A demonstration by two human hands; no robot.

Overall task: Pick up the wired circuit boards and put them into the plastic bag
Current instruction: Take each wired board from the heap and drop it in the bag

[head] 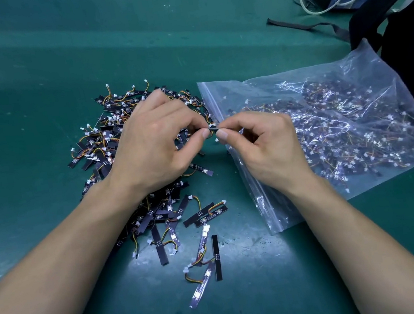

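Scuffed green table [32, 74]. Crinkly clear plastic bag [257, 89] beside heaped black circuit boards [109, 140]. Thin board [213, 129] pinched between left hand [154, 142], right hand [264, 144].

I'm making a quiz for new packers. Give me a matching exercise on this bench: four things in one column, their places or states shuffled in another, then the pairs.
1 bag
2 pile of boards
3 held board
4 black strap

A pinched between left hand and right hand
B far side, beyond the bag
C lying right of the pile, partly filled
D loose, left of the bag

Pairs: 1-C, 2-D, 3-A, 4-B
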